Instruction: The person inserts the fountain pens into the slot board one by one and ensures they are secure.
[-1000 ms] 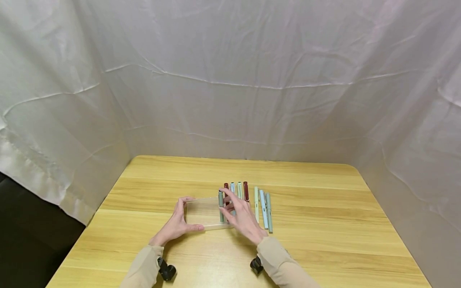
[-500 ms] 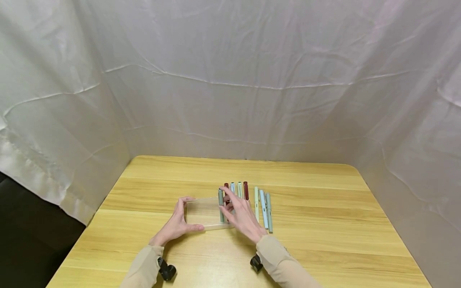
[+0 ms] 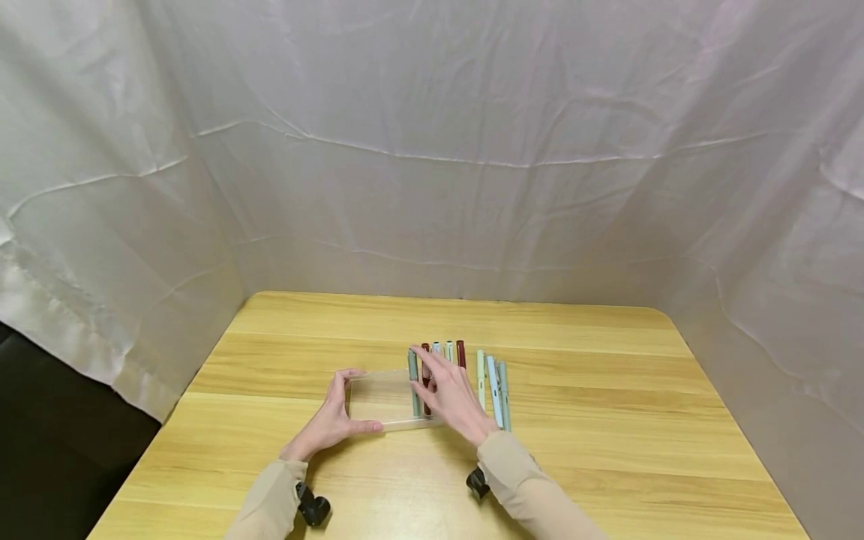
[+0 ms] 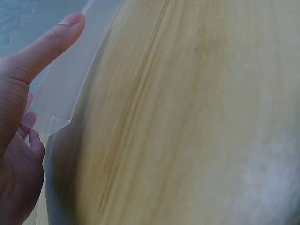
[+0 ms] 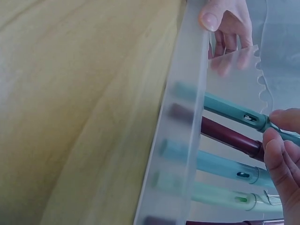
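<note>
My left hand grips the left end of a clear plastic pen tray, thumb on its front wall and fingers behind. In the right wrist view the tray's far edge is notched. My right hand pinches the cap end of a grey-green pen, whose other end sits behind the frosted front wall. Beside that pen in the tray lie a dark red pen, a blue pen, a pale green pen and another dark red pen. The right hand partly covers them in the head view.
Right of the tray, a pale green pen, a light blue pen and a grey-green pen lie on the wooden table. A pale curtain stands behind and around the table.
My right hand has shifted slightly away from me along the grey-green pen, whose cap end has moved a little the same way. The left hand and tray stay put.
</note>
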Available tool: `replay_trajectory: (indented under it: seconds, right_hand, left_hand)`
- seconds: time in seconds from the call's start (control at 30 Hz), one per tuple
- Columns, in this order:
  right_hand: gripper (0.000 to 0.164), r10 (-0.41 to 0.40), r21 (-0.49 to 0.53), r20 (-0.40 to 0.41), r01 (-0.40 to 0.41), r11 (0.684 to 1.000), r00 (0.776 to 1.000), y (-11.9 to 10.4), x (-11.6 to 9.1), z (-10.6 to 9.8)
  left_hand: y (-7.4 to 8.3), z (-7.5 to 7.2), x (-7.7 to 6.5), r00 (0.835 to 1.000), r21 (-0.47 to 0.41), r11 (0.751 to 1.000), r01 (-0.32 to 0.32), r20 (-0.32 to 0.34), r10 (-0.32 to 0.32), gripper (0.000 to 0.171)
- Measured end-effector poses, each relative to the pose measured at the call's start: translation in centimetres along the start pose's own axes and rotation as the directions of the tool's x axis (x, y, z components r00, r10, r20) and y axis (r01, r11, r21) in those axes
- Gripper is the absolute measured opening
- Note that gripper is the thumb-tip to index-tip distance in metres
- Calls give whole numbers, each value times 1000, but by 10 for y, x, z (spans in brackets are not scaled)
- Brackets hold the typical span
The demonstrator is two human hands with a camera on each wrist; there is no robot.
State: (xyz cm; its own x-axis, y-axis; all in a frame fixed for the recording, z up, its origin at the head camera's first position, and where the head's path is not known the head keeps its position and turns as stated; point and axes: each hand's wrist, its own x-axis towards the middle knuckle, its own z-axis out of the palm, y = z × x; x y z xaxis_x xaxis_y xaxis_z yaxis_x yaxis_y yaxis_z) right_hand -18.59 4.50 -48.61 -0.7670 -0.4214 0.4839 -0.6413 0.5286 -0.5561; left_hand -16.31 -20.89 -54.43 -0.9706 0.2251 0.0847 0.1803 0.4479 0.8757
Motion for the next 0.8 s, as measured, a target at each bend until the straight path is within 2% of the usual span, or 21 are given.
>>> replay_trajectory:
  seconds: [0.43,0.8]
  right_hand:
    - [62,96,-28,78,-94,995,992,2,7,-4]
    - [62,116,-62,97,-110,992,988,3,8,-3]
  left_hand:
    - [1,-1,-1,1000,-12,1000,25,8,-25,106]
    - [1,-1,0,999,-5,999,37,12,-37,105]
